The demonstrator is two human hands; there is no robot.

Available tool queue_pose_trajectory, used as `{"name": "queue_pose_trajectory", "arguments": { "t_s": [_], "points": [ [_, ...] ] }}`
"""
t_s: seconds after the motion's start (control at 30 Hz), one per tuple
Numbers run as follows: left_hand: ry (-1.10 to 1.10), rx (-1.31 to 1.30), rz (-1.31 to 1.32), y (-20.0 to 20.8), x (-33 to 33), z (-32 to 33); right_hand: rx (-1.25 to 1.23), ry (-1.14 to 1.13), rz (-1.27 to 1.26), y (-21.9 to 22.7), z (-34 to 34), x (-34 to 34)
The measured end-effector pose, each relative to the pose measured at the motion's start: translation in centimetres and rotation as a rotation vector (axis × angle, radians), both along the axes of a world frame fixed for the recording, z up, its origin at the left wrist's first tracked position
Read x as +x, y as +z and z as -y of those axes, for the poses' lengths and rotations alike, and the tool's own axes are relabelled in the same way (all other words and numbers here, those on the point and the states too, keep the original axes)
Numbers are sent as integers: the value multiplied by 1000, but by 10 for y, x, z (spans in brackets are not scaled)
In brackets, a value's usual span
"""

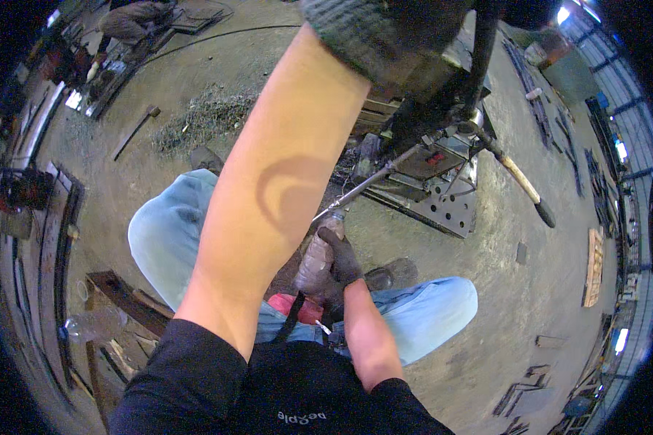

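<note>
My right hand [340, 258], in a dark glove, is wrapped round a plastic bottle [314, 267] with brownish, cloudy contents, held between my knees. The bottle's top is beside the lower end of a metal rod [384, 172], which slants up to a dark machine [434, 161] with a perforated metal plate [448, 212]. My left arm reaches up across the view. Its hand [384, 36], in a grey knitted glove, is close to the camera at the top edge, and its fingers are hidden in shadow.
A long handle [519, 176] juts from the machine's right side. A hammer [136, 132] and a heap of metal scraps [214, 119] lie on the floor ahead. Metal bars [116, 293] and a clear bottle [94, 326] are at my left. Another person [132, 25] crouches at far left.
</note>
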State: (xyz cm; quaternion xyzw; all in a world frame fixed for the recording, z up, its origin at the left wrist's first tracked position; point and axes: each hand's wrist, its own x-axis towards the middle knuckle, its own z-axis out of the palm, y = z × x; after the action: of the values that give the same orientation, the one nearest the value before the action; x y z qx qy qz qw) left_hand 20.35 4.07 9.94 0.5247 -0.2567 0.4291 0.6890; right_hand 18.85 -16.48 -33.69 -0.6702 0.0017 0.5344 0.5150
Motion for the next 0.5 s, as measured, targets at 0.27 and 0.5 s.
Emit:
{"name": "queue_pose_trajectory", "arguments": {
  "t_s": [0.27, 0.5],
  "points": [
    [-8, -19, 6, 0, 0, -1, 123, -66, -135, -4, -2, -4],
    [-11, -27, 3, -2, -4, -1, 58, -6, -122, 1, -6, 4]
  ]
}}
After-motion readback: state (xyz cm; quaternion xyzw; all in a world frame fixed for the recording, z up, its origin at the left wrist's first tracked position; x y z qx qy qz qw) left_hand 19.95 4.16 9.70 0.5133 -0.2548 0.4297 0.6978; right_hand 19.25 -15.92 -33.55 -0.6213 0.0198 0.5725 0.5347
